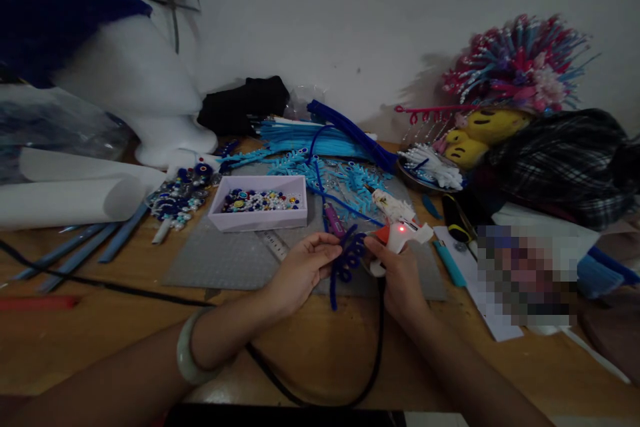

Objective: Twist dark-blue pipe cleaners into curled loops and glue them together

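Note:
My left hand (307,263) pinches a dark blue pipe cleaner (345,267) bent into a row of loops, one straight end hanging down. Wrapped around the grip of a white hot glue gun (399,238) is my right hand (400,280); its fingertips come close to the loops, and I cannot tell whether they touch them. A red light glows on the gun, its nozzle pointing away from me. Just beyond the loops lies a purple tool (332,219). A white box (257,221) of mixed beads stands ahead of my left hand.
A grey cutting mat (215,265) lies under the hands, with light blue pipe-cleaner pieces (350,187) at its back. A black cord (150,295) loops across the table. The white foam head (145,80) stands left; a teal lighter (449,263) and a bowl (425,181) sit right.

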Available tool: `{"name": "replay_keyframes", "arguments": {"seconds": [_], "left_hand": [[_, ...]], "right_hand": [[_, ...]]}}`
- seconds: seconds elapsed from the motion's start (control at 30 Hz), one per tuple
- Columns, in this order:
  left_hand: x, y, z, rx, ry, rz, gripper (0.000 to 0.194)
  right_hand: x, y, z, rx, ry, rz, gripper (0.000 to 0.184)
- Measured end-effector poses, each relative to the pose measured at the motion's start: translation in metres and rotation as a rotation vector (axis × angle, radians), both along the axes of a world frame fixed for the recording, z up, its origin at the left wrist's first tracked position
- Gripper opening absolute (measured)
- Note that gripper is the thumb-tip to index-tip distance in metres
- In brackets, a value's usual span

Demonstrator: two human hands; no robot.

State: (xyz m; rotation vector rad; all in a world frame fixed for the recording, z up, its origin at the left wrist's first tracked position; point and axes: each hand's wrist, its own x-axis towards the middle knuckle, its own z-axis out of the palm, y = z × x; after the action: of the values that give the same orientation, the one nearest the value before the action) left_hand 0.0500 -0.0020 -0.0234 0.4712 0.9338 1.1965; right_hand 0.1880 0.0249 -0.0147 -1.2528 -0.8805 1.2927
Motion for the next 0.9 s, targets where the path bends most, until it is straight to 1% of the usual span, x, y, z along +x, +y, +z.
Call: {"name": "replay_keyframes", "arguments": {"seconds": [0.1, 0.17, 0.33, 0.47, 0.63, 0.77, 0.9], "left_hand": [[-0.003, 0.001, 0.002, 0.03, 0.036, -0.003, 0.023], [-0.004, 0.002, 0.005, 0.068, 0.11, 0.005, 0.021], [-0.009, 0.002, 0.014, 0.21, 0.416, -0.033, 0.017], [-0.012, 0.003, 0.013, 0.332, 0.62, -0.086, 0.015], [-0.013, 0.003, 0.012, 0.317, 0.726, -0.13, 0.012], [-0.012, 0.003, 0.014, 0.303, 0.757, -0.141, 0.011], [-0.013, 0.002, 0.015, 0.302, 0.778, -0.134, 0.013]], "right_hand": [[0.001, -0.001, 0.005, -0.003, 0.009, 0.018, 0.025], [0.001, -0.002, 0.007, -0.006, 0.025, 0.03, 0.026], [0.001, -0.005, 0.008, 0.009, 0.051, 0.057, 0.025], [0.001, -0.007, 0.007, 0.015, 0.053, 0.046, 0.025], [0.001, -0.006, 0.007, 0.01, 0.013, 0.023, 0.024], [0.001, -0.006, 0.006, 0.016, 0.013, 0.039, 0.024], [0.0, -0.004, 0.005, 0.02, -0.011, 0.022, 0.025]]}}
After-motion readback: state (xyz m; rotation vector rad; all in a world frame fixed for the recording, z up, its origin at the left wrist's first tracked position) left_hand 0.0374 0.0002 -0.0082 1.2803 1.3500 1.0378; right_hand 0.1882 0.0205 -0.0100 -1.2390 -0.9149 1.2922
